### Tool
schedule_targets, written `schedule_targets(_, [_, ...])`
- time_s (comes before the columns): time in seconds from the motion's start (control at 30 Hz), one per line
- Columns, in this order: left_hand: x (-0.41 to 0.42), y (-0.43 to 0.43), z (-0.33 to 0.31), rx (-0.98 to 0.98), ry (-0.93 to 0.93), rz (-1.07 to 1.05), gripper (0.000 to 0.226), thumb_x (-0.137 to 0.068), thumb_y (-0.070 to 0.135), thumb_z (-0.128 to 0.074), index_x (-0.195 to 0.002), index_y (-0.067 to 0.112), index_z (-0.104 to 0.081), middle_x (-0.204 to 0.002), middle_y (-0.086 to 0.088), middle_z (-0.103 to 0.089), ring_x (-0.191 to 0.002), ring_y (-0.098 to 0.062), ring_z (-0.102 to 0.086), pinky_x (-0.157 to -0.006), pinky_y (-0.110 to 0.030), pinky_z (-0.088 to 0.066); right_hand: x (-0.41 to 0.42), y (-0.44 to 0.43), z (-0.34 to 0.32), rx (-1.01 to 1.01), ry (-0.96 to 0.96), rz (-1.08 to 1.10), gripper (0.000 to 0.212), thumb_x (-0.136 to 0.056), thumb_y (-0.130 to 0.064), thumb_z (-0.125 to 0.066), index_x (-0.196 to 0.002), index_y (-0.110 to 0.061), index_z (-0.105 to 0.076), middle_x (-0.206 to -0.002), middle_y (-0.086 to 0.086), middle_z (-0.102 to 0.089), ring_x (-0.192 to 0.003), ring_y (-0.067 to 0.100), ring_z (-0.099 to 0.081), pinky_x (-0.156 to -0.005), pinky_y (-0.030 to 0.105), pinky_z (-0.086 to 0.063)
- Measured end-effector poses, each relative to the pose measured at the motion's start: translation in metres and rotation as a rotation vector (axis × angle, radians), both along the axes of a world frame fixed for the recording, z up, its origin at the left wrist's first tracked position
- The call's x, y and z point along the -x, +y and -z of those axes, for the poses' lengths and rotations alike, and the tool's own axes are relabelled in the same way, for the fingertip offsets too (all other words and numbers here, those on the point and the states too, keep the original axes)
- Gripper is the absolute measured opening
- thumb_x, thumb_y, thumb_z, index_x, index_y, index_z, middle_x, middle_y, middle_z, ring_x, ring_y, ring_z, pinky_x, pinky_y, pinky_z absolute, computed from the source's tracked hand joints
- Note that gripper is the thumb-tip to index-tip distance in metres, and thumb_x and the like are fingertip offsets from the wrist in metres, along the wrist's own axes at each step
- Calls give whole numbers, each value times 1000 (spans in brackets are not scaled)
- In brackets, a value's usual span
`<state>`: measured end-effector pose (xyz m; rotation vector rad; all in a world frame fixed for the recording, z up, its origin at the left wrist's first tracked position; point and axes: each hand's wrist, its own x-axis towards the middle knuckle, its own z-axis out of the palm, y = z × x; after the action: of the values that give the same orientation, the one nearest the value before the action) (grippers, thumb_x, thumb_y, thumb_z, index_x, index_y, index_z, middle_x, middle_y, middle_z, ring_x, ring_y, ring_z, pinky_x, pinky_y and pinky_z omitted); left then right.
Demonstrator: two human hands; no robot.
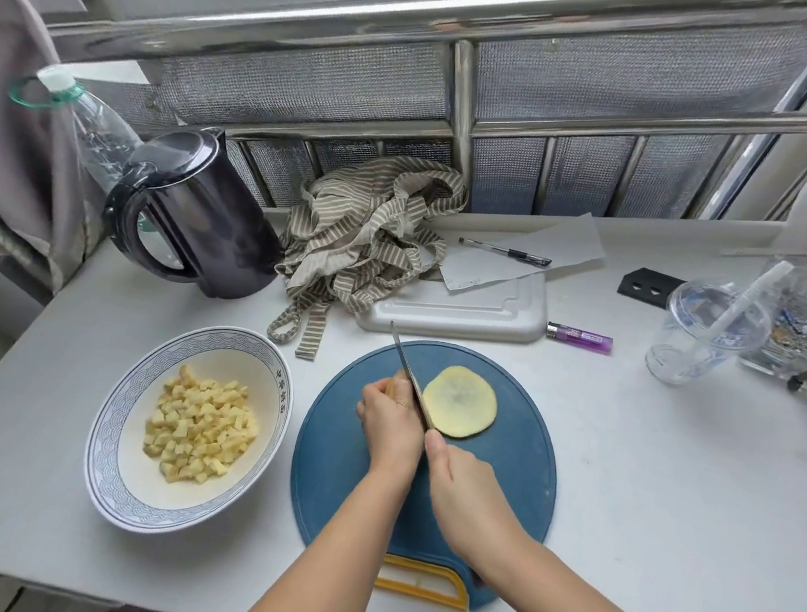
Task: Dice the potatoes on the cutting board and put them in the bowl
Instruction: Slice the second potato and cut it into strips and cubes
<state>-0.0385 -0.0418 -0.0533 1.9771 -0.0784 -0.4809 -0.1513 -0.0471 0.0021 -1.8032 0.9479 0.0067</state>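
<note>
Yellow dice (200,427) in bowl (110,461). Right hand (463,490) grips knife (410,378); left hand (390,423) curled, on what I cannot tell. One potato slice (460,402) remains right of those fingers.

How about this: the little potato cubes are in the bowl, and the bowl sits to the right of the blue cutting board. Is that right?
Not quite. The head view shows the bowl to the left of the blue cutting board, not the right. The potato cubes are in it, as you said.
</note>
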Motion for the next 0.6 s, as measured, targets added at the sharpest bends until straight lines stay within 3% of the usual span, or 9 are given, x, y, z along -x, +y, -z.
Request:
schedule_targets(0.1, [-2,0,-3,-10,-23,10,51,-95,29,-42,-95,-21,-51,-106,-40,-54,-111,-51,-47,-86,-53,-41,-2,4,1,-9,-6,23,48,-106,-41,-19,-72,-20,-45,-75,-4,-52,-76,16,-49,-68,31,-34])
schedule_targets(0.17, [-2,-1,-4,2,-34,18,44,-94,27,-43,-80,-15,-50,-89,-36,-55,-107,-52,-49,-84,-54,-42,-3,7,2,-17,-11,46,46,-105,-43,-19,-74,-20,-45,-81,-2,-56,-78,15,-51,-65,29,-34])
schedule_targets(0.23, [-2,-2,-7,-3,-40,32,38,-93,23,-44,-65,-3,-44,-68,-22,-49,-93,-52,-49,-75,-54,-43,-5,9,1,-19,-15,61,45,-105,-43,-20,-75,-21,-44,-88,2,-58,-82,17,-52,-65,30,-35])
schedule_targets(0.3, [-2,-2,-13,2,-55,31,39,-93,18,-44,-56,10,-34,-55,-5,-38,-63,-38,-37,-58,-45,-32,-8,11,0,-10,-6,59,43,-105,-43,-20,-77,-21,-44,-94,6,-59,-86,20,-51,-70,31,-34])
schedule_targets(0.37, [-3,-2,-16,8,-65,24,44,-93,14,-44,-52,14,-28,-50,1,-31,-53,-19,-27,-52,-34,-23,-9,12,-1,-4,3,59,43,-105,-42,-20,-83,-18,-47,-99,9,-62,-88,22,-52,-72,31,-35])
schedule_targets(0.6, [0,-4,-16,52,-80,51,35,-82,29,-43,-54,12,-29,-50,-1,-30,-54,-19,-26,-50,-32,-24,-1,13,-6,-9,11,52,45,-105,-43,-18,-72,-23,-41,-88,2,-56,-80,18,-50,-67,31,-34])
